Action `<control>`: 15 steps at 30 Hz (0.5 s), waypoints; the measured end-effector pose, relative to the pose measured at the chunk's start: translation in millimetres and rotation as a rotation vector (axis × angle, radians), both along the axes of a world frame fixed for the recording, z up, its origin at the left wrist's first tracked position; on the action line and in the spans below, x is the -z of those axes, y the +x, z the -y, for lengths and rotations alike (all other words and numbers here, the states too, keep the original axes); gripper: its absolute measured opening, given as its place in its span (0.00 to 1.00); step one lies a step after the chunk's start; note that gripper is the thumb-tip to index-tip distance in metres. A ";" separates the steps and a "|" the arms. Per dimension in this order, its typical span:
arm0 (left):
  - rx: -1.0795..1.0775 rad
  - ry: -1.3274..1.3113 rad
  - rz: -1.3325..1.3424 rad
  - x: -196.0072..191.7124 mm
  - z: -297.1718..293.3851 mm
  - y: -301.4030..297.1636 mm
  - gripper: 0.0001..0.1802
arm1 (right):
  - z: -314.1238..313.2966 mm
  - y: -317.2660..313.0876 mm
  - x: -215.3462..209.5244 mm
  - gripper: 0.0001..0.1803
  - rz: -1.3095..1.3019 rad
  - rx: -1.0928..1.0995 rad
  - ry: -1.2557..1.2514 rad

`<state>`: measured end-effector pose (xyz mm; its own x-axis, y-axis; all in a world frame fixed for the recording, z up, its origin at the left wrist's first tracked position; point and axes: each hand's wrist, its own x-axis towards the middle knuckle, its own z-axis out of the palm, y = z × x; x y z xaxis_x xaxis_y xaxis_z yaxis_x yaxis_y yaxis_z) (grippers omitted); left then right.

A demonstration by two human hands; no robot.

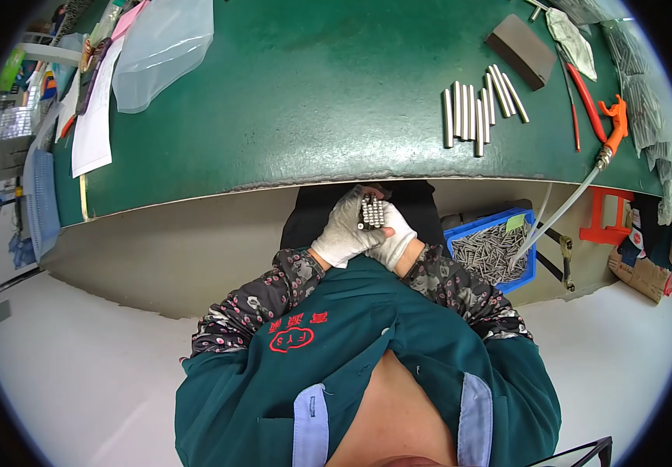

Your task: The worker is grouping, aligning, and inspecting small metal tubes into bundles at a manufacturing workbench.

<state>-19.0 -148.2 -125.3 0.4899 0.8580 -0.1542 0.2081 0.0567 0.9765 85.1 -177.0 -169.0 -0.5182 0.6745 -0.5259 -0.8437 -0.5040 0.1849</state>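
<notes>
Both my hands wear whitish work gloves with bare fingertips and meet above my lap, just below the table's front edge. Between them is a tight bundle of metal pins (372,212), seen end-on as rows of shiny round ends. My left hand (344,231) wraps the bundle from the left, its glove greyed with dirt. Against the other side presses my right hand (393,237), its thumb lying across the lower front of the bundle. The far lengths of the pins are hidden by the gloves. On the green table (289,101), several loose metal pins (468,111) lie to the right.
Below the table at right, a blue crate (534,268) holds many pins. An orange-handled air gun (616,124) with its hose, red-handled pliers (586,101) and a brown block (521,50) lie at the table's right. Papers (91,140) and a translucent plastic tray (161,66) are at the left.
</notes>
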 end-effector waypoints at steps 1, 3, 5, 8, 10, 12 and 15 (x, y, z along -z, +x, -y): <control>-0.007 -0.061 0.027 0.1 0.4 0.0 0.31 | -0.1 -0.3 -1.3 0.18 0.028 -0.018 -0.024; -0.003 -0.106 0.017 -0.8 0.6 0.0 0.28 | -0.5 0.3 2.0 0.18 0.003 -0.022 -0.062; -0.001 -0.148 0.006 -2.6 1.3 0.6 0.26 | -4.8 -2.3 -9.1 0.18 -0.022 -0.028 -0.097; -0.079 -0.392 0.215 -3.8 4.4 1.9 0.22 | -7.9 -7.5 -21.0 0.19 0.322 -0.094 -0.232; -0.060 -0.374 0.204 -1.5 4.5 1.5 0.19 | -7.2 -7.8 -19.7 0.20 0.283 -0.089 -0.208; -0.052 -0.356 0.212 -1.8 4.2 1.1 0.20 | -9.4 -8.6 -25.9 0.20 0.333 -0.102 -0.216; -0.036 -0.322 0.204 -7.6 3.3 0.4 0.20 | -9.9 -7.9 -28.8 0.20 0.369 -0.116 -0.234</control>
<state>-18.6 -151.5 -117.7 0.5089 0.7987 -0.3212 0.0037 0.3710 0.9286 77.3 -167.1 -140.2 -0.3324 0.4636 -0.8213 -0.8148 -0.5797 0.0026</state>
